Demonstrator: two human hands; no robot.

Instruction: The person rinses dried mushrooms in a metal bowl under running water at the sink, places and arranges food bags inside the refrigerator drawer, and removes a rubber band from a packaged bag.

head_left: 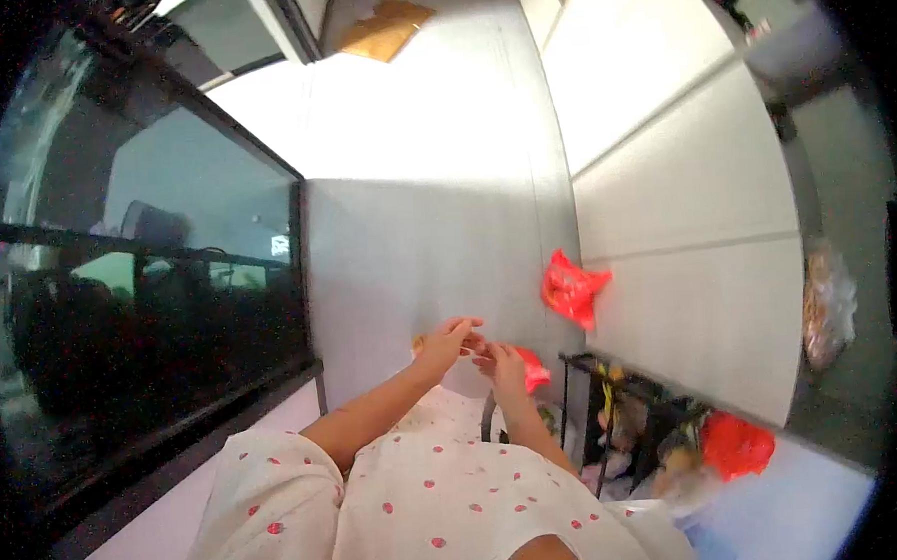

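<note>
My left hand [451, 346] and my right hand [502, 366] are close together in front of my body, over the grey floor. The fingers of both hands are bent toward each other, and something thin and pale shows between them, too small to make out. Just behind my right hand is a red plastic bag [534, 369], partly hidden by it. Another red bag [574, 289] lies on the floor against the white cabinet, to the right of my hands.
Large dark glass panels [157, 253] stand on the left. White cabinet fronts [683, 160] line the right side. A black rack [614, 413] with bags and a red bag [736, 445] is at the lower right. Brown cardboard [388, 30] lies far ahead.
</note>
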